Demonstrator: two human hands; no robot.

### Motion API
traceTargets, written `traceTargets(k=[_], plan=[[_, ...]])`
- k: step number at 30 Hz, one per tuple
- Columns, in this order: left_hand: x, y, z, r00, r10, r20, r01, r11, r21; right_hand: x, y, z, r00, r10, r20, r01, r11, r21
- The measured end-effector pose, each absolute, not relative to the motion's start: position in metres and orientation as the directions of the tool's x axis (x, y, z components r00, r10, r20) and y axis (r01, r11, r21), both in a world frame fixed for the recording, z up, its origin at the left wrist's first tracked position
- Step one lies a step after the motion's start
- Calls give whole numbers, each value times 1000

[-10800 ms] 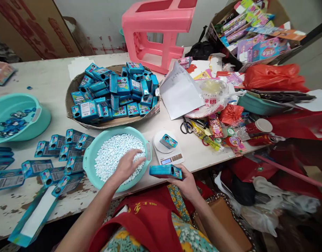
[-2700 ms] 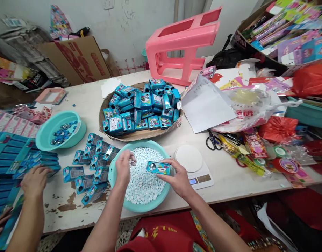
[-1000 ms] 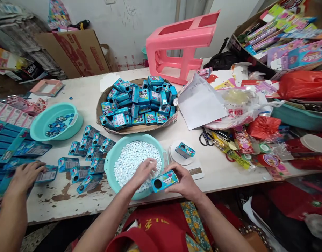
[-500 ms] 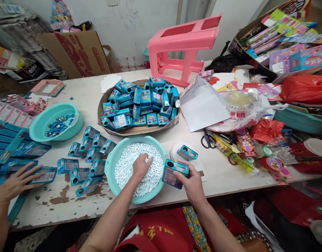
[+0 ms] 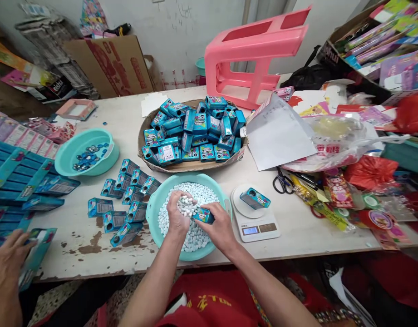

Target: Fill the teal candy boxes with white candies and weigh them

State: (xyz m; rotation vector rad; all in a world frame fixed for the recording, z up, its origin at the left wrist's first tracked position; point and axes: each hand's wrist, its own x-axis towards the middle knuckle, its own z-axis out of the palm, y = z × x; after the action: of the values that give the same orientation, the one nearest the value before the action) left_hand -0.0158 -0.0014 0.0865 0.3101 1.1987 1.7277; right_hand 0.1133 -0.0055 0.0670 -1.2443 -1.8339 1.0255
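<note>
My left hand (image 5: 179, 212) is cupped around a heap of small white candies (image 5: 187, 205), above the turquoise basin (image 5: 155, 217) full of the same pieces. In my right hand (image 5: 219, 227) is a small blue candy box (image 5: 203, 215), tilted over the basin with its end close to my left palm. To the right, another blue box (image 5: 255, 198) lies on the round plate of a white kitchen scale (image 5: 243, 233). Left of the basin, several blue boxes (image 5: 132, 195) with round holes in their tops stand in a group.
Behind the basin sits a cardboard tray (image 5: 191, 168) heaped with blue boxes. A bowl of shiny blue pieces (image 5: 108, 164) stands left. A co-worker's hand (image 5: 7, 259) touches blue cartons at far left. Scissors (image 5: 282, 182) and a pink stool (image 5: 225, 63) are also on the table.
My left hand has risen from the candies with a handful. My right hand has brought its box left, over the basin, uncovering the scale. The co-worker's hand has shifted toward the near-left edge.
</note>
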Motion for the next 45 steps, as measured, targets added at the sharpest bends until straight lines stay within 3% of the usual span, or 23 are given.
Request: traceTargets(k=[6,20,33,40,45], plan=[[-19,7,90,-499,782,-375,-597,4,802,112,-5,76,-340,929,144,436,291,-851],[-13,16,95,-477,820,-317,-516,31,856,113,2,81,-292,951,104,369,212,-905],[-8,23,99,-539,820,-194,-438,-76,896,115,12,91,-301,950,85,355,195,-914],[-6,21,102,-486,838,-249,-469,-9,883,112,15,86,-283,956,75,340,173,-924],[-8,23,103,-487,848,-209,-482,-62,874,110,16,87,-278,955,105,300,190,-935]])
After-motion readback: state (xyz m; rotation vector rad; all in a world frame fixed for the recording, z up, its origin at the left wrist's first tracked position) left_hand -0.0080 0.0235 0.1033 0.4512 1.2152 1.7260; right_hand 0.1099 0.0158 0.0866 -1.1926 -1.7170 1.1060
